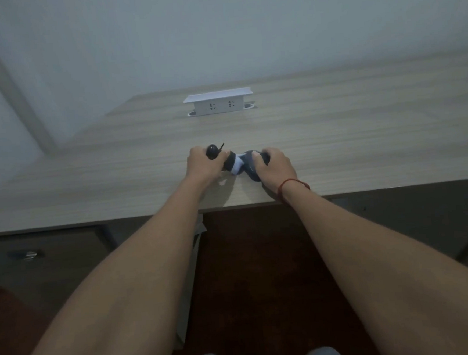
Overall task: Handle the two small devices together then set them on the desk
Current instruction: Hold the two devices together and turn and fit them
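Two small dark devices meet over the near part of the wooden desk (335, 130). My left hand (202, 163) grips the left device (214, 151), which is black, rounded and has a thin antenna-like stub at its top. My right hand (275, 165) grips the right device (250, 166), dark grey with a white section where it touches the left one. The fingers cover most of both devices. Both hands rest low, at or just above the desk surface, close to its front edge.
A white pop-up power socket box (218, 103) stands at the back middle of the desk. A dark drawer unit with a metal handle (27, 254) sits under the desk at left. A red string bracelet (292, 185) circles my right wrist. My knees show at the bottom.
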Tool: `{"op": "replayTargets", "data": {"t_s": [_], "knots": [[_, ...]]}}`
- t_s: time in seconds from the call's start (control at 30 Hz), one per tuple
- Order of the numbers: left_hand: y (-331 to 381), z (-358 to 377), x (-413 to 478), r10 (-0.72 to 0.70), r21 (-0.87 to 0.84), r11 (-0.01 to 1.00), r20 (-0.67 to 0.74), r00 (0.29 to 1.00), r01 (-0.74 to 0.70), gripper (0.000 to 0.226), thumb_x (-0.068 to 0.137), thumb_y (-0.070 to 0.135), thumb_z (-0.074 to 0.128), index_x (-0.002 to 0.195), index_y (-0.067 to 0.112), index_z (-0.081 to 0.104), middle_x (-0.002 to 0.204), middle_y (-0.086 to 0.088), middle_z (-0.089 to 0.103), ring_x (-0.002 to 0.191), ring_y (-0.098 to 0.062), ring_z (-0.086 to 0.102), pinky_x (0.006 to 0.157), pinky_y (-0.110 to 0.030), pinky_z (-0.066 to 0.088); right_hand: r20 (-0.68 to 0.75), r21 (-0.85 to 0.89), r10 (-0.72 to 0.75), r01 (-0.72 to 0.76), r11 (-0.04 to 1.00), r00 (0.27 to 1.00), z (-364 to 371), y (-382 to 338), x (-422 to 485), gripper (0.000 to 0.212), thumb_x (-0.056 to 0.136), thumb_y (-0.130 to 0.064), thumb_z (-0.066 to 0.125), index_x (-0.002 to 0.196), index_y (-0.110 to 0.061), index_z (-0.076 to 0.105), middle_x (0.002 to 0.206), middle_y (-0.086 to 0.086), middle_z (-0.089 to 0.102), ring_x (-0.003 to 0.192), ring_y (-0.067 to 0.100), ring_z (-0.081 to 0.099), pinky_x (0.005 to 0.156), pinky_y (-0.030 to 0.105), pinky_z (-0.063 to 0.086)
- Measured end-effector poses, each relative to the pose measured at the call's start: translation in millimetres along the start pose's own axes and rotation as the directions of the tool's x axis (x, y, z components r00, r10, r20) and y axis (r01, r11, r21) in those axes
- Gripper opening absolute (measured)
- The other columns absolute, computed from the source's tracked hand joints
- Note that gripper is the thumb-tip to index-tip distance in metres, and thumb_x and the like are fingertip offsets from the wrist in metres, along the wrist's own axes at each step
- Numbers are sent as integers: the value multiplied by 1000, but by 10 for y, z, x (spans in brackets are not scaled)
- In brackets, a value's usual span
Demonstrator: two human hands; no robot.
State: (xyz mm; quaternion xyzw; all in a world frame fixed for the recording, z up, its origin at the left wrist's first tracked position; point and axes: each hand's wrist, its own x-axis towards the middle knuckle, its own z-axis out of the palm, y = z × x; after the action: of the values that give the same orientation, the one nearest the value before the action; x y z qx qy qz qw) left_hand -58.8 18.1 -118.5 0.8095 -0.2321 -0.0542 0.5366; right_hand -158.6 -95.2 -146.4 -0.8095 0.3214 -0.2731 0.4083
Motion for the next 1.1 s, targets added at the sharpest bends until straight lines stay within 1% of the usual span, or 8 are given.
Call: {"op": "replayTargets", "data": {"t_s": [0.17, 0.33, 0.5, 0.63, 0.73, 0.9, 1.0, 1.1], "knots": [[157, 1, 9, 63, -119, 991, -5, 998, -63, 26, 91, 28, 62, 102, 5, 62, 95, -7, 65, 87, -20, 66, 76, -35, 61, 92, -67, -6, 12, 998, 996, 1, 51, -38, 105, 59, -67, 69, 143, -19, 28, 140, 5, 46, 123, 27, 50, 101, 48, 44], [402, 52, 12, 143, 120, 978, 227, 963, -174, 26, 92, 25, 61, 98, 1, 64, 95, -13, 66, 84, -24, 66, 68, -29, 58, 62, -70, -27, 31, 997, 998, -18, 90, 55, 68, 62, -42, 83, 115, -20, 47, 108, 0, 58, 100, 23, 59, 89, 43, 52], [382, -49, 96, 67, 457, 881, 135, 989, -122, 31, 93, 26, 60, 107, -2, 60, 96, -14, 60, 88, -29, 60, 75, -34, 49, 62, -6, -23, 24, 1000, 998, 24, 108, 56, 70, 64, -36, 84, 121, -19, 48, 119, 2, 58, 106, 20, 56, 94, 41, 51], [428, -33, 19, 80, 196, 972, 225, 971, -126, 25, 94, 26, 59, 101, 2, 61, 99, -17, 65, 78, -24, 65, 68, -29, 58, 22, 42, -18, 17, 999, 1000, 16, 112, 80, 61, 60, -34, 86, 110, -20, 53, 110, 2, 61, 98, 21, 59, 89, 42, 53], [506, 91, -43, 103, 165, 973, 319, 942, -163, 28, 92, 28, 60, 98, 1, 63, 98, -20, 69, 83, -29, 69, 79, -38, 60, 25, 30, -32, 31, 999, 999, 13, 104, 77, 55, 63, -32, 84, 107, -18, 55, 104, 3, 63, 94, 22, 60, 87, 43, 53], [398, 137, 72, 53, 210, 976, 67, 996, -66, 35, 92, 28, 60, 111, 0, 63, 111, -18, 66, 100, -32, 65, 91, -43, 55, 99, 101, -37, 27, 994, 994, -68, 121, 50, 67, 64, -23, 85, 122, -18, 52, 118, 1, 58, 101, 15, 54, 87, 30, 49], [410, 95, 144, 44, 80, 995, 107, 993, -53, 32, 92, 27, 60, 108, -1, 62, 107, -18, 67, 84, -26, 67, 70, -35, 60, 186, 107, -48, 28, 994, 981, -138, 119, 66, 77, 64, -20, 86, 131, -15, 48, 126, 3, 55, 104, 13, 51, 79, 21, 43], [397, 118, 119, 18, 101, 994, 175, 984, -36, 33, 93, 28, 60, 108, -1, 63, 102, -17, 68, 79, -23, 66, 59, -27, 55, 230, 111, -61, 36, 993, 971, -182, 87, 69, 79, 63, -18, 87, 132, -13, 49, 128, 4, 57, 112, 17, 55, 87, 24, 43]]}}
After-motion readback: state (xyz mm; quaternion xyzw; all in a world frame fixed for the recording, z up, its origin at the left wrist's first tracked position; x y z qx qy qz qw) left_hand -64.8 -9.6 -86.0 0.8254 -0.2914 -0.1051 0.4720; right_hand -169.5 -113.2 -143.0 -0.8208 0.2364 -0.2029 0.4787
